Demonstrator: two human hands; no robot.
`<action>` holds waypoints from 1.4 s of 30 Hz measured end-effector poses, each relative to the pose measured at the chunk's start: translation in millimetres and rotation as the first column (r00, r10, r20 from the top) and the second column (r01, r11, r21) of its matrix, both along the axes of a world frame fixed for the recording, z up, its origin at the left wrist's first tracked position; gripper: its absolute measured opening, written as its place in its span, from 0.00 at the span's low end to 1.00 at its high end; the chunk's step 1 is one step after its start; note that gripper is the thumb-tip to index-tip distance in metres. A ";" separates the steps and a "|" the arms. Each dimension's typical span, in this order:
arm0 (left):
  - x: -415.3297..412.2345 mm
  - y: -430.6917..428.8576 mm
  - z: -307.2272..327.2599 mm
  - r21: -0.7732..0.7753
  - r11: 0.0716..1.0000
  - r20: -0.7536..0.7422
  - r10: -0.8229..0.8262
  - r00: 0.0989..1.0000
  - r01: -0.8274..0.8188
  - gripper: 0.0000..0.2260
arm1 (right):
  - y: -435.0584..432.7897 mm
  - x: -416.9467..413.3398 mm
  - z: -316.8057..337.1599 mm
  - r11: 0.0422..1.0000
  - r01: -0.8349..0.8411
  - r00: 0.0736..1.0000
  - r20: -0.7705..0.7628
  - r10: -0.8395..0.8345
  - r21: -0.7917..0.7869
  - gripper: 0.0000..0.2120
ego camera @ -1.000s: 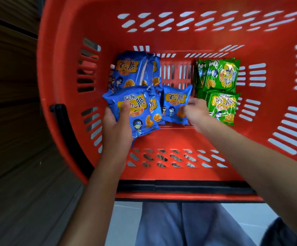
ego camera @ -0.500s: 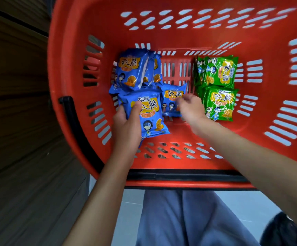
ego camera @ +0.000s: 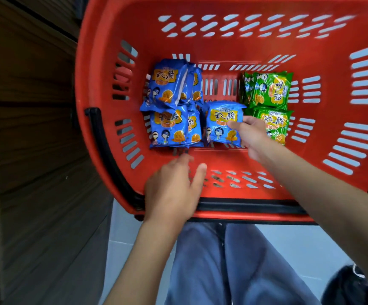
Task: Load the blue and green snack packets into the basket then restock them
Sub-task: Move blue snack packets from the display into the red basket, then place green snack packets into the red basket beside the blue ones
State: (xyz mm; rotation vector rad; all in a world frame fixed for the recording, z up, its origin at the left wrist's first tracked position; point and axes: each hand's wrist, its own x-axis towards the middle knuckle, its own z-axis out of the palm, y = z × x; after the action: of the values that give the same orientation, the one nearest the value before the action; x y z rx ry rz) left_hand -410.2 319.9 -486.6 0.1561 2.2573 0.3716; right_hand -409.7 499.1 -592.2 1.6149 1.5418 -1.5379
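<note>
Dark shelving (ego camera: 35, 128) beside red basket (ego camera: 103, 69), right hand (ego camera: 252, 134) on blue packet (ego camera: 220, 125)

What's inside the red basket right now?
Stacked blue snack packets on the left, green snack packets on the right; the right hand grips one blue packet. Anything underneath is covered.

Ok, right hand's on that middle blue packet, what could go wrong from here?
1. The right hand grips the middle blue packet only at its right edge, so it may slip or twist when lifted.
2. That hand lies over the lower green packet; pulling back could drag it out of place.
3. The blue pile on the left sits unevenly and the left hand is off it, so it might slump into the gap.
</note>
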 end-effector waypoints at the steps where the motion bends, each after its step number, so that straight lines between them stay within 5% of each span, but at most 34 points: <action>1: 4.4 -1.2 2.3 -0.024 0.998 -0.011 -0.061 0.998 0.060 0.18 | -2.2 1.4 -11.8 0.998 -0.023 0.999 0.025 0.022 0.052 0.05; 4: 6.7 -1.3 4.7 -0.028 0.996 -0.032 -0.085 0.996 0.084 0.19 | -12.6 4.8 -42.1 0.972 -0.163 0.985 0.082 0.151 0.168 0.15; 9: 5.4 -0.1 -0.2 -0.029 0.997 -0.055 -0.068 0.996 0.067 0.18 | -18.3 2.6 -60.5 0.869 -0.373 0.927 0.181 0.330 0.326 0.17; 14: 7.6 -2.3 -2.7 -0.027 0.998 -0.082 -0.052 0.995 0.050 0.17 | -20.3 8.1 -60.3 0.698 -0.671 0.740 0.298 0.604 0.251 0.36; 18: 5.9 -2.4 1.0 -0.023 0.998 -0.052 -0.066 0.996 0.065 0.16 | -19.6 14.1 -31.8 0.628 -0.739 0.673 0.256 0.694 0.243 0.33; 24: -10.7 -11.7 61.9 0.018 1.000 0.057 -0.025 0.998 0.024 0.19 | -19.6 23.5 98.0 0.561 -0.759 0.613 0.075 0.786 0.331 0.28; 35: 2.5 -54.3 338.2 0.113 0.991 0.025 0.063 0.998 -0.065 0.21 | -33.6 66.9 447.6 0.649 -0.647 0.627 -0.207 0.751 0.400 0.26; 42: 81.3 -96.9 439.5 0.296 0.864 -0.029 0.433 0.901 -0.407 0.16 | -58.3 111.5 554.7 0.598 -0.723 0.495 -0.346 0.797 0.345 0.25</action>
State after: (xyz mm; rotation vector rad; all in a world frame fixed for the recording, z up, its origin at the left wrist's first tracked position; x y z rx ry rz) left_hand -328.9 223.0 -47.2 -0.1842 2.3123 0.9416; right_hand -298.1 440.7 -37.5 0.3783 2.2576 -1.3069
